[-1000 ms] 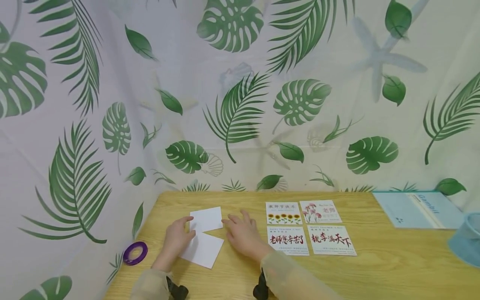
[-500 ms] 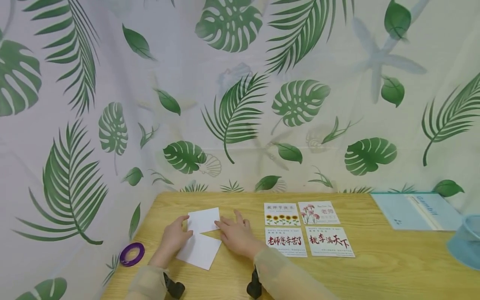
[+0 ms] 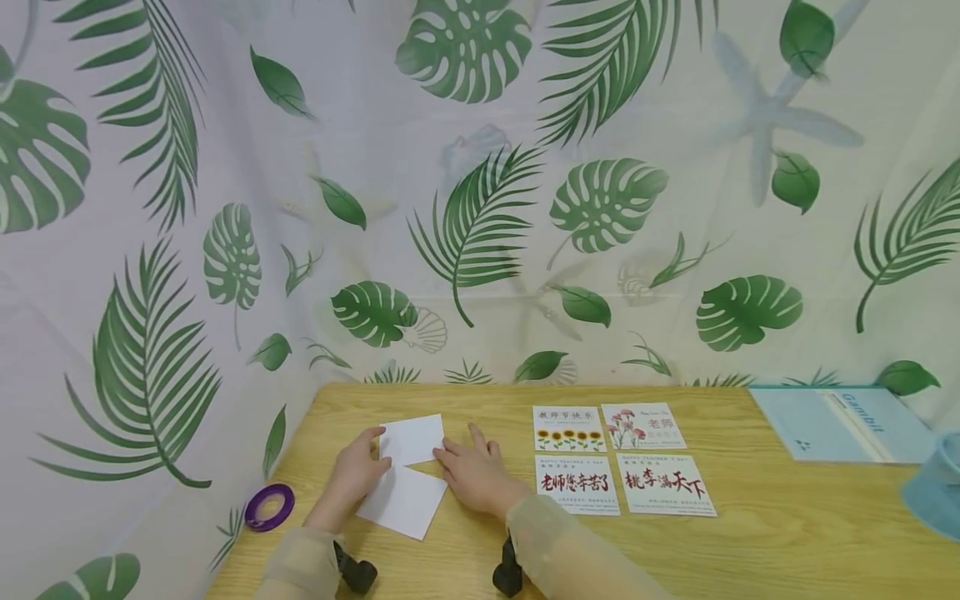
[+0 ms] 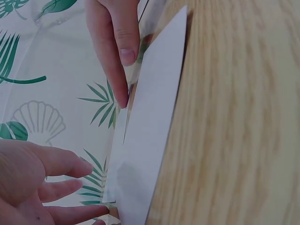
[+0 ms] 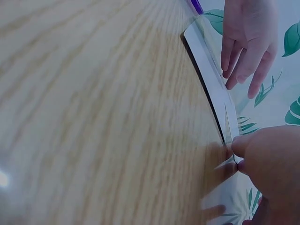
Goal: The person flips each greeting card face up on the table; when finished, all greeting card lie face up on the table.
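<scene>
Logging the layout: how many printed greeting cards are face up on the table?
4, in a square right of the hands: sunflower card, carnation card, and two red-lettered cards in front. None looks hidden.

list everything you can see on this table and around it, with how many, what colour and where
Blank paper cards: two, white, left-centre of the table, overlapping, under both hands.
Printed greeting cards: four, white with red lettering, sunflowers and pink flowers, in a two-by-two block right of the hands.
Roll of ribbon: one, purple, at the table's left edge.
Folder or booklet: one, pale blue, far right corner.
Round container: one, light blue, cut off at the right edge.
Wooden table: one, light brown.
Leaf-print curtain: white with green leaves, behind and left of the table.
Left hand: fingers resting on the white cards' left side.
Right hand: fingers flat, pressing the cards' right side.
</scene>
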A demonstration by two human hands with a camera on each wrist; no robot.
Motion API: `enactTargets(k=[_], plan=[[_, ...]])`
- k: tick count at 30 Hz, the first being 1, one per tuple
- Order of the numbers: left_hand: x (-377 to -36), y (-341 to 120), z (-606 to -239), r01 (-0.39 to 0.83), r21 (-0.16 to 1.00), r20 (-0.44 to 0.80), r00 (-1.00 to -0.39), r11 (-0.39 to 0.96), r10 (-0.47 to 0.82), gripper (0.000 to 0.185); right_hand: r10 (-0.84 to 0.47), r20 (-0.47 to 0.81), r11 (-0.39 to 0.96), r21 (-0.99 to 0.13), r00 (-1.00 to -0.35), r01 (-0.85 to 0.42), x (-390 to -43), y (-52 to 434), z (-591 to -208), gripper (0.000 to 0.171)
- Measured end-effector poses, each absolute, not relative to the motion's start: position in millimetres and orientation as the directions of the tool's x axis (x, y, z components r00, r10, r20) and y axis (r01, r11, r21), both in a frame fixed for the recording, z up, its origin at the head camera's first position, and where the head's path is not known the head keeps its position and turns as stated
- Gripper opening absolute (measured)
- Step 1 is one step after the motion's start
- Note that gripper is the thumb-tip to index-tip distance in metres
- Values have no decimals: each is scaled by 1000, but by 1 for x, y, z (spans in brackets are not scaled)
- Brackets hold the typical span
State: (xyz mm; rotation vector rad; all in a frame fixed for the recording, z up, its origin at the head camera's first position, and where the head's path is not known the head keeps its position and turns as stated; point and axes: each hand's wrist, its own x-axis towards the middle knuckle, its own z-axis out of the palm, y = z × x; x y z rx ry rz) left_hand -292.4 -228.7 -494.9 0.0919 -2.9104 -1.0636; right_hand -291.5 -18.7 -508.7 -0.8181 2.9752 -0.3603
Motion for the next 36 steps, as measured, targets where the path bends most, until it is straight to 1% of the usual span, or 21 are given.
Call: enactTargets(k=[9,12,18,27,31,36], plan=[[-296,-226,-495,-93,728,-36,-995,679,-97,55,-512,21,834,-225,-859,-503,-290,-18,-508,41],[-296,-226,-496,-91,748,-27,-994,657,-107,56,-513,21,834,-226,-858,-503,-289,-18,-508,41],[-298,-223,-493,-53,740,32,-993,670,-113,54,-508,13,834,-242,-861,-496,-290,-18,-508,42],[-295,-221,-492,-72,757,-4,-994,650,-106,53,-509,12,832,-248,-861,-496,-287,-17,-506,41],[-293,-222,-493,-48,740,21,-995,670,-94,56,-512,15,829,-254,-859,-499,-286,-15,-506,42],[-292,-224,-498,4,687,74,-995,727,-65,62,-517,14,820,-277,-856,-500,-286,-14,-505,44]])
